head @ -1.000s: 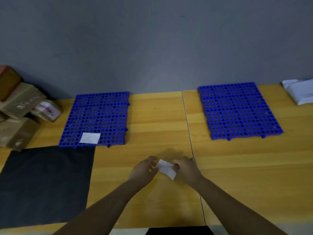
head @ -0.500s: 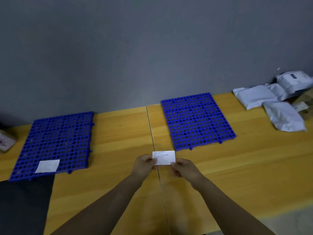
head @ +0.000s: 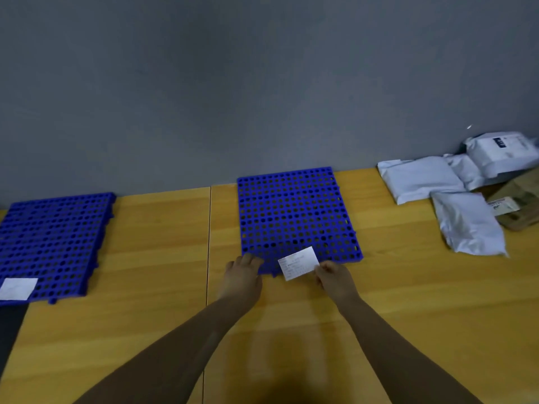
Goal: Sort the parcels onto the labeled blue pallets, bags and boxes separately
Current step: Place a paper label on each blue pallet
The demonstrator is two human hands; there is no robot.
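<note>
Two blue perforated pallets lie on the wooden table. The left pallet [head: 52, 243] carries a white label [head: 18, 288] at its near corner. My right hand [head: 335, 279] pinches a small white paper label [head: 298, 263] over the near edge of the right pallet [head: 296, 214]. My left hand [head: 242, 277] rests at that pallet's near left corner, fingers on its edge, off the label. Several white parcel bags [head: 466, 223] lie at the right, with a brown box [head: 522, 205] beside them.
A grey wall runs behind the wooden table [head: 163, 287]. A black mat [head: 8, 330] shows at the left edge. A seam in the tabletop [head: 208, 243] runs between the pallets.
My left hand has let go of the label and moved to the right pallet's corner. My right hand carried the label onto that pallet's near edge. The view shifted right.
</note>
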